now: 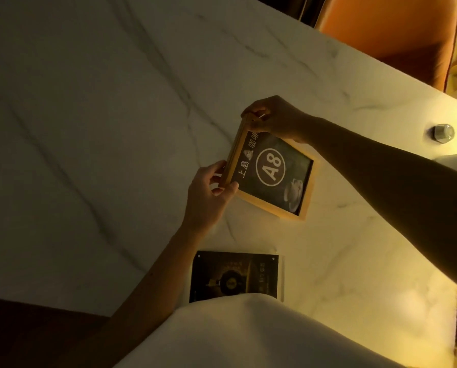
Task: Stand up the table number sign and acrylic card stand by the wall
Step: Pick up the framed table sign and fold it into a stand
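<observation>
The table number sign (pixel 272 172) is a dark card marked "A8" in a light wooden frame. It is tilted over the white marble table (pixel 102 115), its far-left edge raised. My left hand (pixel 208 197) pinches the frame's lower left corner. My right hand (pixel 275 119) grips its top corner. The acrylic card stand (pixel 235 276) lies flat on the table just below the sign, holding a dark printed card. Its near edge is hidden behind my white clothing.
An orange chair (pixel 397 30) stands past the table's far edge at the upper right. A small metal dome (pixel 441 132) sits near the table's right edge. My white garment (pixel 248 335) fills the bottom of the view.
</observation>
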